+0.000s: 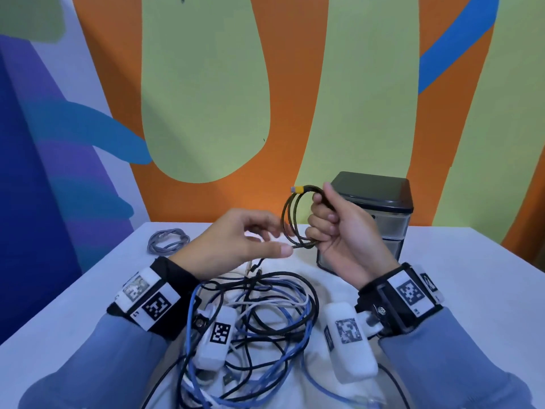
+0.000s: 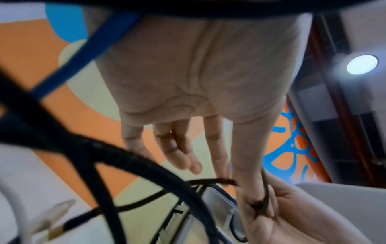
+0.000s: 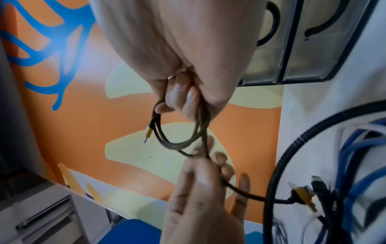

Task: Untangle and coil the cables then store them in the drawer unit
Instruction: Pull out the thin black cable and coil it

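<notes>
My right hand (image 1: 330, 228) (image 3: 181, 97) grips a small coil of dark braided cable (image 1: 290, 222) (image 3: 177, 142) with a yellow plug (image 1: 298, 189) (image 3: 149, 132), held up in front of the drawer unit (image 1: 380, 202) (image 3: 292, 66). Its loose tail runs down between the thumb and index finger of my left hand (image 1: 271, 240) (image 2: 227, 180) (image 3: 206, 166), which pinches it lightly just left of the coil. The tail's other yellow plug (image 3: 303, 193) lies in the tangle. A tangle of black, blue and white cables (image 1: 265, 314) lies on the table below both hands.
A coiled grey cable (image 1: 168, 240) lies at the table's back left. The white table (image 1: 460, 278) stands against a painted wall, with the dark-topped drawer unit at its back right. The unit's clear drawers look closed, and black cable shows inside them in the right wrist view.
</notes>
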`<state>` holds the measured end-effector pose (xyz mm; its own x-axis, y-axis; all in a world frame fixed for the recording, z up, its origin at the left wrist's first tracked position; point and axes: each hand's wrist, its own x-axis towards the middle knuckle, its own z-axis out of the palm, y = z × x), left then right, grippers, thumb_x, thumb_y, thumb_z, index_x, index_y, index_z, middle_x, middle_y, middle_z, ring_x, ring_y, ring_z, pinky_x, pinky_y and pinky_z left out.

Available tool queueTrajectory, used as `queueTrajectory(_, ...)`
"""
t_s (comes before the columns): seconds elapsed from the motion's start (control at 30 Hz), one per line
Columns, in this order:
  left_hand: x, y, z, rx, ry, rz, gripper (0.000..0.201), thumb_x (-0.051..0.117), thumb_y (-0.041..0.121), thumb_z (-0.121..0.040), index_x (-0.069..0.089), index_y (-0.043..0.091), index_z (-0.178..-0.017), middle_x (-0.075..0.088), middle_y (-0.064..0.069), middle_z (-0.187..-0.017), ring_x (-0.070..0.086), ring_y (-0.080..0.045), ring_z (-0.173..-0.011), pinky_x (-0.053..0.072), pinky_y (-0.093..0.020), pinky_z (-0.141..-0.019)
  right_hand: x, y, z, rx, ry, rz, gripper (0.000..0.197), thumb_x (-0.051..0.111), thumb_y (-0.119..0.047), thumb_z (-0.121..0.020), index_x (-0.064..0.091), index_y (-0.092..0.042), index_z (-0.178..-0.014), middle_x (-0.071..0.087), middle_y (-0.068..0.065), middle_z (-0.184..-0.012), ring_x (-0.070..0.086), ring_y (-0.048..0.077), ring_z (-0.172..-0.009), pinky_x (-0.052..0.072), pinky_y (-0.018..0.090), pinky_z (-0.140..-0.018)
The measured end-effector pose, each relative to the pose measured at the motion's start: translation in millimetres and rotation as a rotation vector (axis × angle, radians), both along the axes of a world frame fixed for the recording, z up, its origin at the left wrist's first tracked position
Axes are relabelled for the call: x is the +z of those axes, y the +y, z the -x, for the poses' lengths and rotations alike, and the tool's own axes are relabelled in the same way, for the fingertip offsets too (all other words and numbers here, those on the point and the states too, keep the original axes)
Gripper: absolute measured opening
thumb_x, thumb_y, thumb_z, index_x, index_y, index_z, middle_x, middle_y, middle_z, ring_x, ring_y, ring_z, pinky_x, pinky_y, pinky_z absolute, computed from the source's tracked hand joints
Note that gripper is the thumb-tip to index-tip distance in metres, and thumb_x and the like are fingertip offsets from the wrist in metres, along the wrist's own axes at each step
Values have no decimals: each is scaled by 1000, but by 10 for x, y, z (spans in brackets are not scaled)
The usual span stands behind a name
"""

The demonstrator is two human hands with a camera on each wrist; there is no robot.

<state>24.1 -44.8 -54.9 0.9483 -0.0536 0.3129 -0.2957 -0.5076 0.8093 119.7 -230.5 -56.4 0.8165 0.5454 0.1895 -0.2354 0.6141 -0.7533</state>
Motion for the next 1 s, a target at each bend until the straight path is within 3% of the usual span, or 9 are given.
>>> queueTrajectory(0.13, -27, 54, -30, 119, -44, -123, 6, 86, 32, -88, 83, 27, -91, 44, -4, -67, 35, -17, -62, 32, -28, -62, 27, -86, -10, 75, 45, -84, 27, 49, -28, -105, 56, -11, -85, 20, -5, -65, 19, 7, -49, 15, 23, -54)
queueTrajectory(0.23, -38, 97, -67, 274, -88, -98, 6, 81, 28, -94, 80, 26, -88, 60, 4, -58, 50, -18, -52, 41, -34, -61, 36, -100, 17, 78, 8, -90, 17, 49, -16, -99, 46, -15, -81, 17, -4, -68, 17, 10, -53, 22, 23, -49)
queueTrajectory(0.3, -6, 103, -64, 329, -113, 9, 12, 73, 12, -97, 80, 20, -91, 79, 1, -79, 73, -18, -68, 56, -38, -72, 12, -70, 26, 25, -22, -49, 24, 51, -12, -98, 38, -20, -78, 16, -4, -67, 15, 11, -54, 23, 23, -48)
queueTrajectory(0.43, 32, 66, -54, 266, -134, 376, 35, 52, -8, -98, 80, 6, -112, 82, -8, -109, 77, -22, -104, 58, -39, -98, -79, 39, 72, -111, -121, 81, 39, 61, -9, -100, 41, -21, -70, 21, -4, -64, 16, 11, -53, 14, 28, -54)
queueTrajectory(0.63, 9, 12, -64, 159, -258, 535, 28, 60, 3, -105, 56, 12, -132, 80, -17, -110, 71, -23, -85, 56, -33, -87, -181, 132, 93, -177, -126, 113, 36, 62, -14, -103, 42, -22, -74, 22, -3, -64, 19, 12, -52, 18, 25, -50)
queueTrajectory(0.7, 27, -21, -54, 131, -276, 541, 34, 63, 6, -103, 46, 14, -131, 80, -18, -110, 70, -26, -85, 55, -40, -91, -191, 140, 95, -183, -123, 121, 35, 62, -17, -104, 42, -22, -76, 22, -4, -64, 19, 11, -52, 19, 24, -49)
queueTrajectory(0.77, 43, -52, -29, 98, -251, 506, 36, 70, 14, -97, 52, 9, -127, 80, -17, -109, 71, -26, -85, 53, -46, -95, -207, 156, 105, -176, -118, 136, 34, 60, -25, -106, 42, -21, -78, 23, -5, -63, 19, 10, -51, 18, 24, -49)
queueTrajectory(0.87, 37, -92, 13, 76, -240, 387, 26, 78, 18, -88, 73, 4, -108, 81, -16, -101, 72, -24, -85, 55, -37, -86, -233, 189, 117, -157, -109, 148, 38, 54, -38, -107, 43, -19, -77, 23, -5, -62, 18, 10, -50, 15, 26, -50)
queueTrajectory(1.0, -1, -116, 29, 38, -209, 184, 17, 87, 23, -78, 86, 15, -93, 65, -7, -111, 62, -19, -114, 55, -30, -88, -233, 180, 127, -153, -141, 175, 41, 54, -41, -107, 43, -18, -75, 23, -2, -63, 20, 13, -53, 21, 28, -54)
